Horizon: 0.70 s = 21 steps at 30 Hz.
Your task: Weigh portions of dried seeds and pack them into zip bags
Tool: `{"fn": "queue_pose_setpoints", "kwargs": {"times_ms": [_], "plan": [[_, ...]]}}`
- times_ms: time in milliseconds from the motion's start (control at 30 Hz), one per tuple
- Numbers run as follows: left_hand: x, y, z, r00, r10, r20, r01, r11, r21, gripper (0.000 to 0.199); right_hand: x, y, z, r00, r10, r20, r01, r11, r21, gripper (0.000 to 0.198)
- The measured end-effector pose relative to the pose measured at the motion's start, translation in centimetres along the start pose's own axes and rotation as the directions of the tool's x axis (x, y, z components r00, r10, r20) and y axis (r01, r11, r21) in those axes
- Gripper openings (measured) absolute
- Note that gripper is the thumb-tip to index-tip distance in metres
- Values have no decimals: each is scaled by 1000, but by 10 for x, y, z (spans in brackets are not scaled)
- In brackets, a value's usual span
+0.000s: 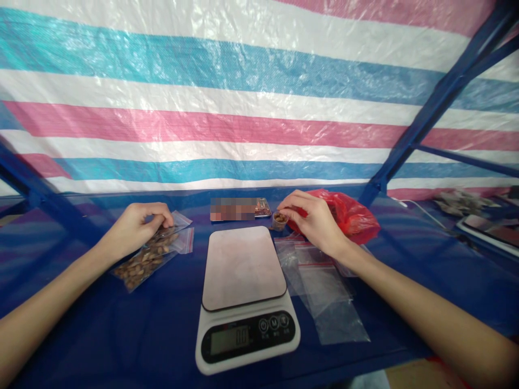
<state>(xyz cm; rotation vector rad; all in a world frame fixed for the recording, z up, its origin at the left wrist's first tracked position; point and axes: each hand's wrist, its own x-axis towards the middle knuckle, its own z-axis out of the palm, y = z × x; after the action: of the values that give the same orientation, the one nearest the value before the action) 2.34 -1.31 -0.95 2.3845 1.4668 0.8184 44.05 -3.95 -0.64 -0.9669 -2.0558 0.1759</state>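
Observation:
At the left, my left hand [141,227] has thumb and fingers closed on the top of a clear zip bag [140,267] of brown, nut-like pieces. Other zip bags with similar pieces overlap it beneath the hand. My right hand [312,219] is closed at the rim of a small clear plastic cup [279,221] holding brown pieces. Between the hands stands a white kitchen scale [245,270] with a bare plate; its display looks like 0.0. Flat clear zip bags [330,302] without contents lie right of the scale, partly under my right forearm.
A red plastic bag [354,216] sits behind my right hand. A phone-like flat object [263,207], partly blurred, lies behind the scale. Blue metal posts [430,116] frame the blue table [162,335]. Striped sheeting hangs behind. At far right are a cable and a pale-edged device [490,235].

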Motion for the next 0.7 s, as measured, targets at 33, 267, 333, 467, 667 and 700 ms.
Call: {"fn": "queue_pose_setpoints", "kwargs": {"times_ms": [33,267,333,467,667,700], "plan": [[0,0,0,1000,5,-2,-5,1000,-1,34,0,0,0,1000,-8,5,8,1000,6,18],[-2,-6,1,1000,27,10,-27,1000,-5,33,-3,0,2,996,-69,60,66,996,56,23],[-2,-7,1,999,30,21,-30,1000,-3,33,-4,0,2,995,-75,72,72,996,49,23],[-1,-3,1,1000,25,14,-25,1000,5,34,-4,0,-1,995,-62,78,60,998,24,21],[-1,3,0,1000,20,10,-20,1000,-2,35,-4,5,-2,999,-25,32,25,999,23,17],[-1,3,0,1000,20,9,-20,1000,-3,35,-5,6,-2,999,-21,29,21,999,24,17]]}}
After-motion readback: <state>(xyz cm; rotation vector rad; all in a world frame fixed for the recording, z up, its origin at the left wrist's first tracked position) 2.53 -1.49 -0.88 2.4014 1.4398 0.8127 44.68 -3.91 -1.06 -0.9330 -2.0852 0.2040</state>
